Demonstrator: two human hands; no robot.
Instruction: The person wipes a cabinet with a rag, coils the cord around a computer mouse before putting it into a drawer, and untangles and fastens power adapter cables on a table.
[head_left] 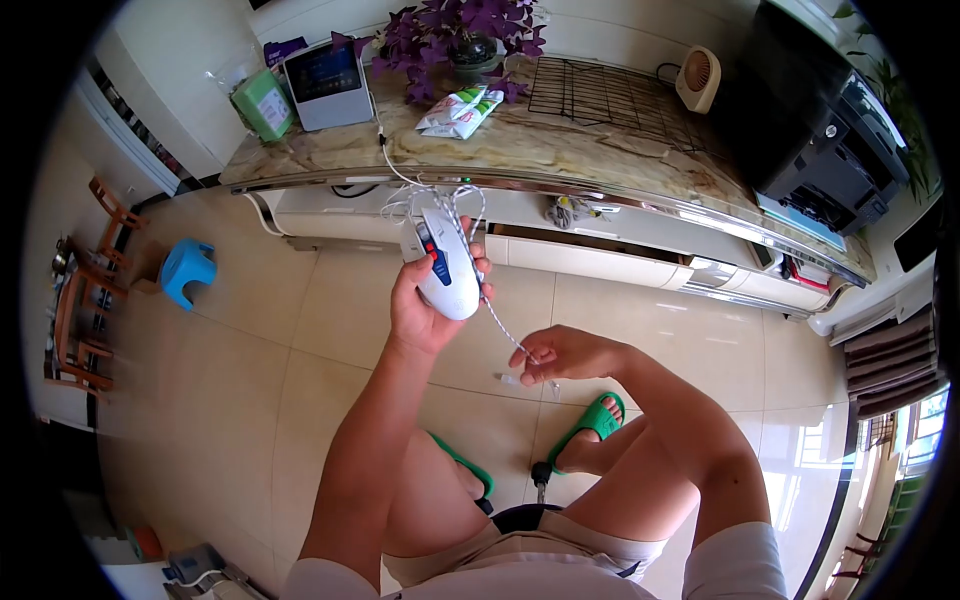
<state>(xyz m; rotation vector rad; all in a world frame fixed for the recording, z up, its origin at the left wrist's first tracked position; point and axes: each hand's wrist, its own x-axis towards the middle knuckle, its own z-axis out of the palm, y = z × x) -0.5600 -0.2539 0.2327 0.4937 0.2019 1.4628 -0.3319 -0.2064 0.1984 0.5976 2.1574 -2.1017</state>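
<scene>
My left hand [412, 312] is wrapped round a white computer mouse [455, 285] with a dark blue middle and a red spot, held up in front of the cabinet. From the mouse's far end a black-and-white braided cable [497, 320] loops up and runs back down along its right side. Lower and to the right, the fingers of my right hand [575, 355] are closed on the cable's lower part. Whatever lies beyond that pinch is hidden by the fingers.
On the marble-patterned countertop [590, 145] stand a smart display [330, 85], a purple-leaved plant [455, 40], white-green packets [460, 112], a wire rack [610, 95], a small fan [698, 80] and a printer [840, 140]. Below, a drawer [590, 258] sticks out. A blue stool [188, 272] is at left.
</scene>
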